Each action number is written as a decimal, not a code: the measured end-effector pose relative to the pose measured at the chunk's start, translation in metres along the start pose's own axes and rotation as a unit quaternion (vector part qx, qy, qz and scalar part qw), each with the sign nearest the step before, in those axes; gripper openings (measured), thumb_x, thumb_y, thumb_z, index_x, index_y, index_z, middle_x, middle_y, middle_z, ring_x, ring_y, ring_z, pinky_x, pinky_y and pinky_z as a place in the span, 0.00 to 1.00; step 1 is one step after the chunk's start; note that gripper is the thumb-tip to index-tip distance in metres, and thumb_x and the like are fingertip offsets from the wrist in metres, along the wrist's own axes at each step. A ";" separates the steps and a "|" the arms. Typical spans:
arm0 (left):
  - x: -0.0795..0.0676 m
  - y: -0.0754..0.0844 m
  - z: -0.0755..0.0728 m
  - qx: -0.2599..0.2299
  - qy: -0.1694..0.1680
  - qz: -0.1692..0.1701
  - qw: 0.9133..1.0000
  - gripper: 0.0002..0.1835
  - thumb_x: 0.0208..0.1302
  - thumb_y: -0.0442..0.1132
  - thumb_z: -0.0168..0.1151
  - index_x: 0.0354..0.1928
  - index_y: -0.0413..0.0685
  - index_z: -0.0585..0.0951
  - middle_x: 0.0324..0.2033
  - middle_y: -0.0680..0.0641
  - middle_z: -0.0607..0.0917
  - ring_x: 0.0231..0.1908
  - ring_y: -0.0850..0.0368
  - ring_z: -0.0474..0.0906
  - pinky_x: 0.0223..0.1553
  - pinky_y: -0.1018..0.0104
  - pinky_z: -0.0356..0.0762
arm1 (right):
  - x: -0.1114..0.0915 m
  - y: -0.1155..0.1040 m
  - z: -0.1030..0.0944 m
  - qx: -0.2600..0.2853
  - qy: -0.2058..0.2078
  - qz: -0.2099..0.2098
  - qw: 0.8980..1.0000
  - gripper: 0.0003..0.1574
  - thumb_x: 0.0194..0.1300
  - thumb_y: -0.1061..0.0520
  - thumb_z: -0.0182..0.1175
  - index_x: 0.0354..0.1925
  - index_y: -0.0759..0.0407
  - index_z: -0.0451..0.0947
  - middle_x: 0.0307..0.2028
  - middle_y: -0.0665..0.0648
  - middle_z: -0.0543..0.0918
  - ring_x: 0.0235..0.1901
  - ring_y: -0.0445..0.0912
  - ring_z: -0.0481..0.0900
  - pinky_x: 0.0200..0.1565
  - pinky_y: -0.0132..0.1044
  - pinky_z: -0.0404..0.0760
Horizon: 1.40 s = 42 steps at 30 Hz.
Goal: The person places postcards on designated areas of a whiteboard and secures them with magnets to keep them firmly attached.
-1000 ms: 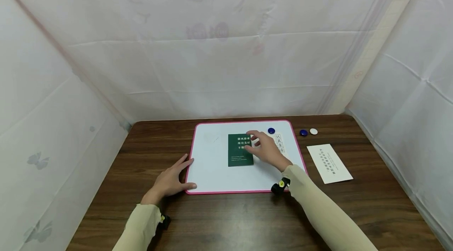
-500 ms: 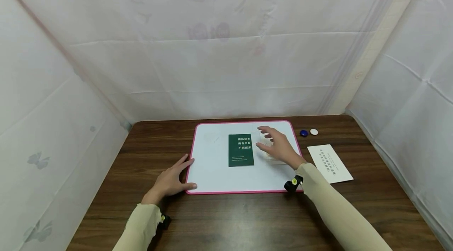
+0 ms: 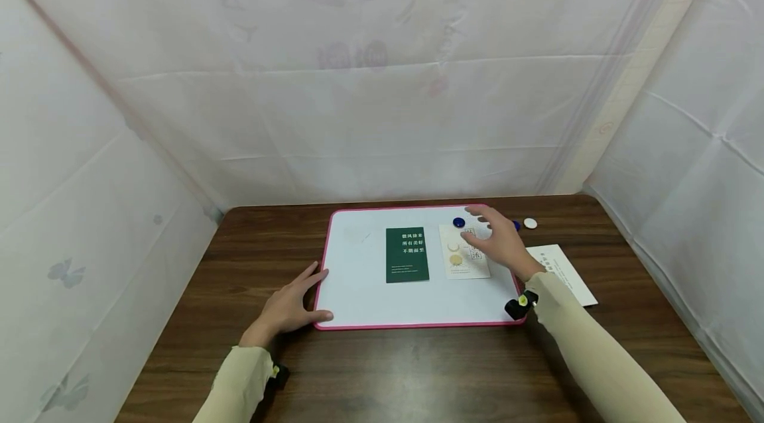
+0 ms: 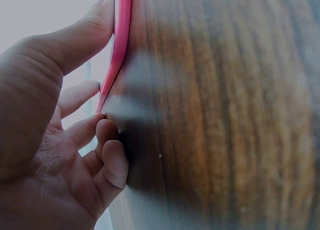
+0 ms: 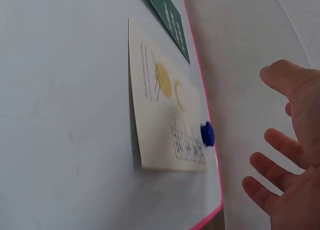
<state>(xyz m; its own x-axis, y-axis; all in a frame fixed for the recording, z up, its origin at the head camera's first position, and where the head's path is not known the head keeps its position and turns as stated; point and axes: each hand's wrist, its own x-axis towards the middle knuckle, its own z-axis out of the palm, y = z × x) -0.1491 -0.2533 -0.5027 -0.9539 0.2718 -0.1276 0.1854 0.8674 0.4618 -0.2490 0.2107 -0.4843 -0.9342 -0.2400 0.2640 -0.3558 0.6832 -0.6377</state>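
Observation:
A whiteboard (image 3: 364, 303) with a pink frame lies on the table. My left hand (image 3: 286, 303) rests at its left edge, fingers spread and thumb over the lower left corner; in the left wrist view some fingertips touch the pink rim (image 4: 119, 45). My right hand (image 3: 503, 245) hovers over the board's right part, fingers loosely bent and holding nothing. Below it, partly covered in the head view, lies a cream card (image 3: 456, 267) with gold print. A blue round magnet (image 3: 458, 222) sits at that card's top edge. Left of it lies a dark green card (image 3: 407, 264) with white writing.
To the board's right, a white card (image 3: 570, 274) with dark print lies partly behind my right wrist. Beyond it are a white round magnet (image 3: 530, 223) and another blue magnet (image 3: 516, 225), mostly hidden by the hand. White sheeting (image 3: 382, 131) encloses the table's back and sides.
My right hand has moved rightward from the green card, across the cream card towards the board's right edge, uncovering much of both cards. The left hand has stayed in place.

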 end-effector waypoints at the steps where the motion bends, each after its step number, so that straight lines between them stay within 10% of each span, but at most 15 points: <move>1: 0.000 0.000 0.000 0.000 0.000 0.000 1.000 0.52 0.54 0.64 0.76 0.78 0.54 0.67 0.79 0.41 0.57 0.71 0.29 0.64 0.61 0.19 0.57 | 0.000 0.003 -0.002 -0.003 0.003 0.001 1.000 0.38 0.66 0.55 0.72 0.70 0.58 0.71 0.65 0.64 0.76 0.62 0.62 0.75 0.62 0.59 0.75; 42: 0.000 -0.002 0.003 -0.006 0.001 0.007 1.000 0.52 0.54 0.64 0.76 0.78 0.55 0.67 0.79 0.42 0.57 0.69 0.29 0.66 0.59 0.22 0.64 | -0.017 0.097 -0.060 -0.090 0.012 0.079 0.993 0.45 0.67 0.49 0.69 0.73 0.64 0.64 0.69 0.79 0.61 0.63 0.77 0.59 0.56 0.76 0.64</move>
<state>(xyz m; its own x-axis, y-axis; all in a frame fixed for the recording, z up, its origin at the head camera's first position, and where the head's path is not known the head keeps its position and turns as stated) -0.1489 -0.2532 -0.5065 -0.9519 0.2825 -0.1186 0.1958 0.8587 0.4735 -0.2663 0.3226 -0.5073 -0.9762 -0.1055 0.1895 -0.1925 0.8236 -0.5335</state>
